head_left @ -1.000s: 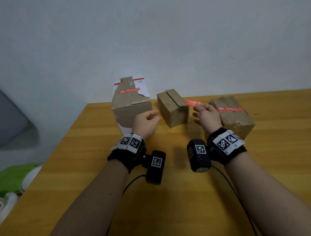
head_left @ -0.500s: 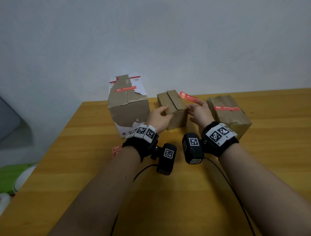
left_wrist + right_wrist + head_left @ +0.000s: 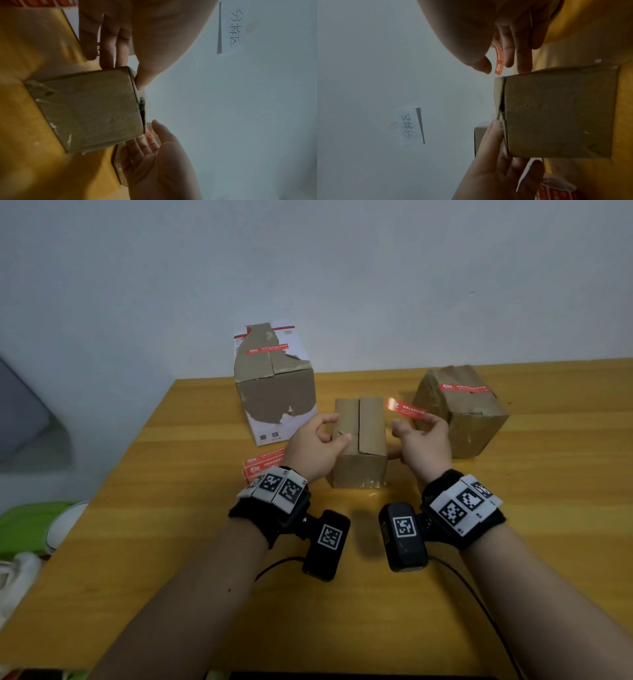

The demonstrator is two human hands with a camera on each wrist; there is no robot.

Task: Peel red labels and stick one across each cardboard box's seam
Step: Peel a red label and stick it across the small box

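Your yellow wooden surface (image 3: 445, 594) carries three cardboard boxes, the torn one (image 3: 274, 392), the middle one (image 3: 359, 446), the right one (image 3: 459, 412), plus a label sheet (image 3: 263, 460).

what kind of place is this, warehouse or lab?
Probably neither: it looks like a plain room set up for recording. A wooden table against a bare wall, three worn cardboard boxes, and a handwritten paper note taped up.

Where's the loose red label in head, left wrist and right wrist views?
Head: red label right of centre, held by the right hand.
Left wrist: only a red sliver low centre, behind that hand's fingers.
Right wrist: upper centre, hanging between thumb and fingers.
Shared landmark: the middle box.
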